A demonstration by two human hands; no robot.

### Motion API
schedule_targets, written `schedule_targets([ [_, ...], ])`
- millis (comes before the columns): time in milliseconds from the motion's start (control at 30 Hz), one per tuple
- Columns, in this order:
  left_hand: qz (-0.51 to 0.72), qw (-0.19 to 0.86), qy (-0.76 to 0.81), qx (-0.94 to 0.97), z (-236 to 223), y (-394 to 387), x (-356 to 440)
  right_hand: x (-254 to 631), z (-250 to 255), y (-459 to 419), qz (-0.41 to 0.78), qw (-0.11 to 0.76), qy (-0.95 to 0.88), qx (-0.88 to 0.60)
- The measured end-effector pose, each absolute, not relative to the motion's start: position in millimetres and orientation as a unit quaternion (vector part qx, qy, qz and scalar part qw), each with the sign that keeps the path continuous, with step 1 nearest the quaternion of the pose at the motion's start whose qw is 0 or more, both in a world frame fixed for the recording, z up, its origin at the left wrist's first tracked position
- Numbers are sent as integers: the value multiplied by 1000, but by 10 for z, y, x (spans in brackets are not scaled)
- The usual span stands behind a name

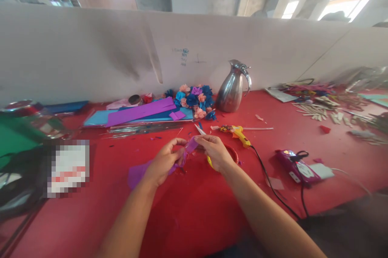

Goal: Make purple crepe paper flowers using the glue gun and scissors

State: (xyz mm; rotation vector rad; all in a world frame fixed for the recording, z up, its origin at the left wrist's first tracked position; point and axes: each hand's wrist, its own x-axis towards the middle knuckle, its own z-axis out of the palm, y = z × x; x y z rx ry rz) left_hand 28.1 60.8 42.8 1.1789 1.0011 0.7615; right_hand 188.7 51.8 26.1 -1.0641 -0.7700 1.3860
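Note:
Both hands meet over the middle of the red table, working a strip of purple crepe paper (190, 145). My left hand (166, 160) pinches the paper's lower, gathered part. The upper end is gripped between the thumb and fingers of my right hand (214, 149). A wider purple sheet (138, 174) lies on the table left of and partly behind my left hand. Scissors with yellow handles (209, 162) lie beneath my right hand, the blade tip pointing up and left. Beside them is a red ring-shaped object (232, 154), partly hidden by the right hand.
A yellow glue gun (242, 136) with a black cord lies right of my hands, near a purple power strip (298, 167). Behind stand a steel jug (233, 88), paper flowers (194, 98) and stacked purple and blue paper (139, 112). Thin wires (142, 130) lie in front; sticks (318, 108) spread far right.

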Motion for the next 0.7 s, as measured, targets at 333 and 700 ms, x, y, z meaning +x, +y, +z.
schedule_targets([
  [333,333,652,437,522,397,627,296,1857,320,486,609,574,-322,-442],
  [700,334,659,438,511,414,619,311,1870,324,475,589,568,-352,-455],
])
